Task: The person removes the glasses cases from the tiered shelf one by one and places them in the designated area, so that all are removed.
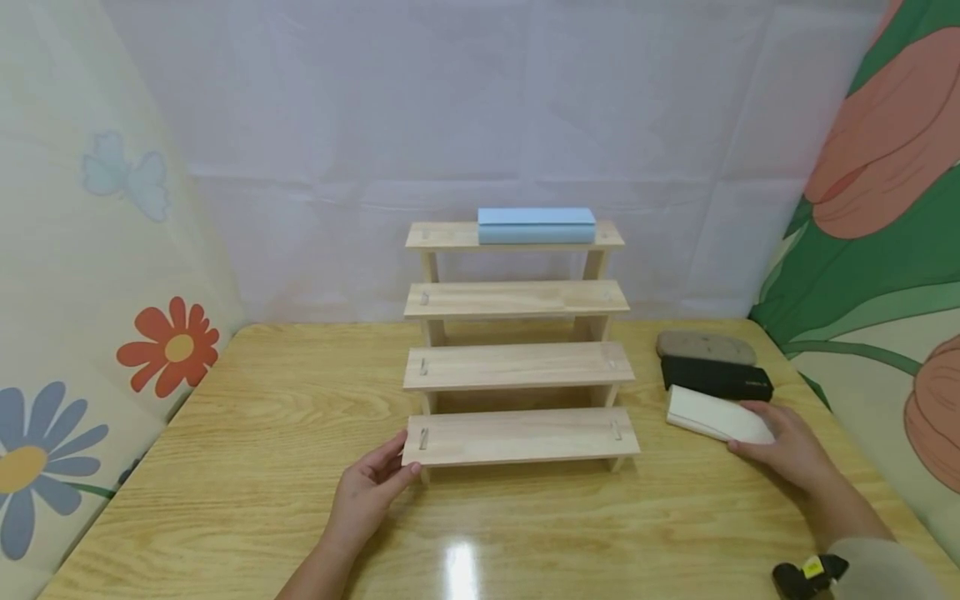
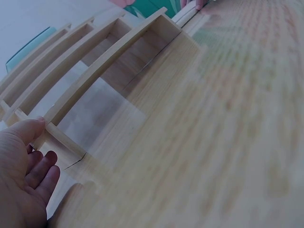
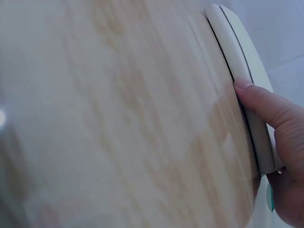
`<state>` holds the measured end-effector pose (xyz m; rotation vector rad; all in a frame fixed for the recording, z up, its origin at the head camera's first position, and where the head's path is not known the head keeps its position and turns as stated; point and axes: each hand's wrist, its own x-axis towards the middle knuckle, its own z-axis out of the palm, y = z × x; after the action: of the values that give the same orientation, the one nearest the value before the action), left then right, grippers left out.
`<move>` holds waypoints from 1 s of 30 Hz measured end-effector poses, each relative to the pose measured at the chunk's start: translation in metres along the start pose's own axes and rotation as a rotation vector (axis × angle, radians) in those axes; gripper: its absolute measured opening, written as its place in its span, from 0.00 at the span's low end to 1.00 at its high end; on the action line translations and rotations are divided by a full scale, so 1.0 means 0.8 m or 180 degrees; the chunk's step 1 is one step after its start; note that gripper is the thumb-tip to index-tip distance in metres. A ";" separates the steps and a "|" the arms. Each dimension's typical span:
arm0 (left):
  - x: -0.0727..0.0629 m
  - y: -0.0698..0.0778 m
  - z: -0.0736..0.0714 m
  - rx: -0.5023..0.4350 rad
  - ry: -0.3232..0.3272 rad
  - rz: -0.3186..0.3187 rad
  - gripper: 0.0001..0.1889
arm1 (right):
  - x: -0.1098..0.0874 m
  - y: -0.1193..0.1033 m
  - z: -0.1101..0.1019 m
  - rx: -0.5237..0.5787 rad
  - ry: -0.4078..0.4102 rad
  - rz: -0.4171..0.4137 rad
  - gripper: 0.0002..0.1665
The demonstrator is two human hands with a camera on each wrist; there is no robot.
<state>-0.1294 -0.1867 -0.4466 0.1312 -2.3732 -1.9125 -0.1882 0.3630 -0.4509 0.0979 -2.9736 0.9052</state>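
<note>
A four-tier wooden display stand (image 1: 517,367) stands in the middle of the table. My left hand (image 1: 367,492) holds the left end of its lowest step; in the left wrist view the thumb (image 2: 29,129) touches the corner and the other fingers are curled below. My right hand (image 1: 787,446) grips the right end of a white glasses case (image 1: 712,414) on the table. In the right wrist view, the thumb (image 3: 259,97) presses along the white case's side. A light-blue glasses case (image 1: 536,227) lies on the top step, right of its middle.
Behind the white case lie a black glasses case (image 1: 716,378) and a brown one (image 1: 705,346). The wood-grain table (image 1: 262,417) meets a white cloth backdrop (image 1: 360,125) behind the stand. Flower-printed cloths hang at both sides. A black strap device (image 1: 810,575) sits by the right sleeve.
</note>
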 end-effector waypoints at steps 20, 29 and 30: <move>-0.001 0.001 -0.002 0.0077 0.0035 -0.0021 0.28 | -0.015 0.015 -0.013 0.0423 0.0201 0.0487 0.53; 0.000 -0.001 -0.001 0.0036 -0.0012 -0.0028 0.29 | -0.012 0.013 -0.012 0.0524 0.0252 0.0846 0.57; 0.000 0.000 -0.001 0.0039 -0.0017 -0.0025 0.29 | -0.011 0.013 -0.012 0.0514 0.0261 0.0867 0.57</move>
<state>-0.1297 -0.1873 -0.4468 0.1365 -2.3915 -1.9044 -0.1798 0.3771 -0.4492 -0.3401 -2.8781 1.1453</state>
